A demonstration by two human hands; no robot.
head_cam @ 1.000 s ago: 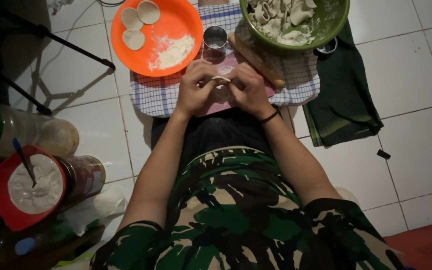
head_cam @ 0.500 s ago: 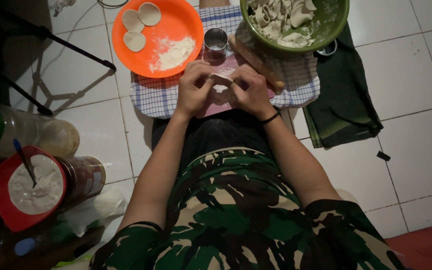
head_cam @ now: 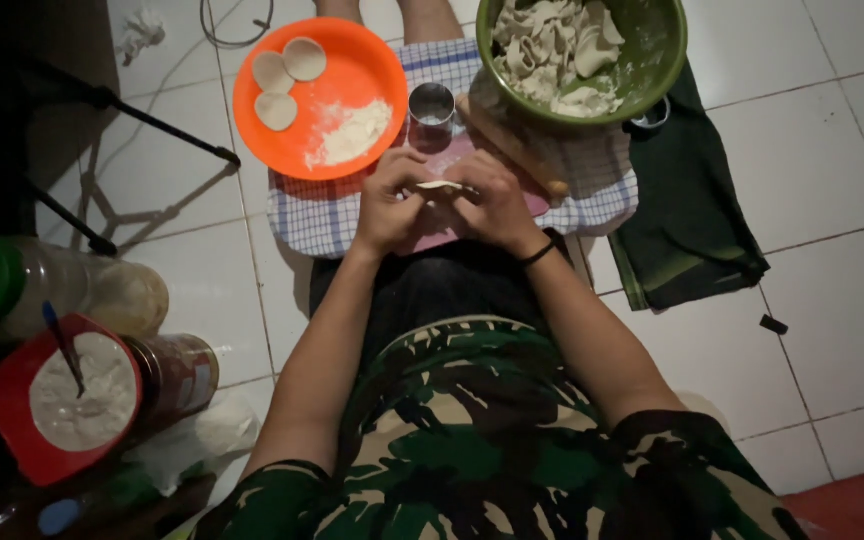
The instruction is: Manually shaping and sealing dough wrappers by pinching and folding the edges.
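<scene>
My left hand and my right hand meet over a pink board and together pinch a small flat piece of pale dough. A black band circles my right wrist. Just beyond the hands stands a small metal ring cutter. A wooden rolling pin lies slanted to the right of it. An orange plate at the upper left carries three dough rounds and a heap of flour. A green bowl at the upper right is full of dough scraps.
A blue checked cloth lies under the board and plate on a white tiled floor. A dark green cloth is at the right. At the left are a red tub of flour with a spoon, a jar and a plastic container.
Both hands have kept working the dough piece in place, with the fingers shifting slightly. Nothing else has moved.
</scene>
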